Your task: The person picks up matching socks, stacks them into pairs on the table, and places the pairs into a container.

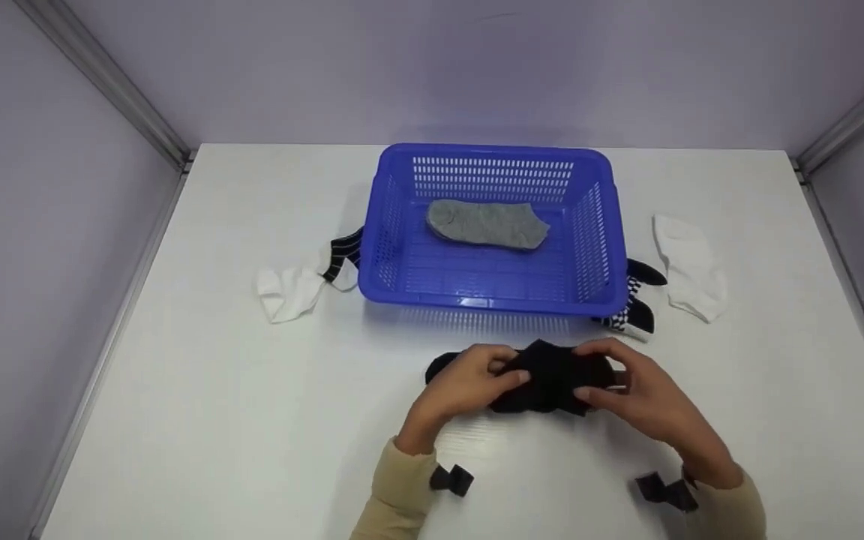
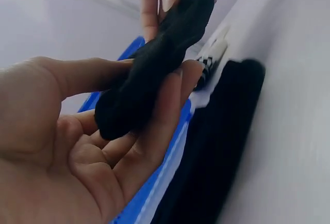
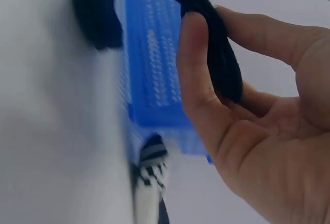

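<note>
A black sock (image 1: 548,379) is stretched sideways between both hands, raised over the table in front of the basket. My left hand (image 1: 469,382) pinches one end between thumb and fingers, as the left wrist view shows along the sock (image 2: 154,61). At the other end, my right hand (image 1: 642,394) pinches the fabric with its thumb on the near side. Beneath them a second black sock (image 2: 221,141) lies on the table, its rounded tip (image 1: 439,366) showing past the left hand in the head view. The hands hide most of it there.
Behind the hands stands a blue basket (image 1: 492,304) with grey socks (image 1: 488,223) inside. Left of it lie a white sock (image 1: 293,291) and a black striped sock (image 1: 342,255). To its right are black-and-white checkered socks (image 1: 634,304) and a white sock (image 1: 691,266).
</note>
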Available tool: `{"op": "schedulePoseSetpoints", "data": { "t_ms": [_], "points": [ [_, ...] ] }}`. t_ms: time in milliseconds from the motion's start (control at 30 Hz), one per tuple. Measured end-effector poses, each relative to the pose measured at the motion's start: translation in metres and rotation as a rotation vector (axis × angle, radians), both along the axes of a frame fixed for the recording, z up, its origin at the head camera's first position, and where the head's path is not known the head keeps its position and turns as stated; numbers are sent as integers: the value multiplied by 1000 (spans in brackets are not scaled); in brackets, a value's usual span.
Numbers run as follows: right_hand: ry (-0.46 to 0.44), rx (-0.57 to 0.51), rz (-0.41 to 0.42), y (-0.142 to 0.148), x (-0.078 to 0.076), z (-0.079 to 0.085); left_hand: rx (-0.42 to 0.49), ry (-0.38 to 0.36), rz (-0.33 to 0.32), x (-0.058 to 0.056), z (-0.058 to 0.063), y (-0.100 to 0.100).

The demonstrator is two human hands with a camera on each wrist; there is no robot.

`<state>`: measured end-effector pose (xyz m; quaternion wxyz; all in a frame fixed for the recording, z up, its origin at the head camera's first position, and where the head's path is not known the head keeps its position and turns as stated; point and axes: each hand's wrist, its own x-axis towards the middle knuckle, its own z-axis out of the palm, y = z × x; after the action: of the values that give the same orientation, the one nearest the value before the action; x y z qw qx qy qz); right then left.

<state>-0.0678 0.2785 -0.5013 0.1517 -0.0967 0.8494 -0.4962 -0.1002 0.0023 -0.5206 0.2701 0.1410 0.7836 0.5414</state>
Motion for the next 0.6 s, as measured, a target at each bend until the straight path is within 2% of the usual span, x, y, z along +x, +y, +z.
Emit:
{"op": "schedulePoseSetpoints", "data": {
  "t_ms": [133, 267, 333, 467, 600],
  "points": [
    [-41, -2, 46, -16, 0, -10, -98, 44, 71, 6, -2, -18],
    [-28, 73, 95, -23, 0, -17, -176, 98, 126, 17, 1, -25],
    [-12, 105, 107, -25, 1, -18, -247, 132, 142, 25, 4, -26],
    [19, 129, 87, -23, 3, -15, -439, 216, 172, 41, 14, -27],
    [75, 164, 39, -22, 5, -10, -583, 353, 201, 54, 22, -27]
  ]
}}
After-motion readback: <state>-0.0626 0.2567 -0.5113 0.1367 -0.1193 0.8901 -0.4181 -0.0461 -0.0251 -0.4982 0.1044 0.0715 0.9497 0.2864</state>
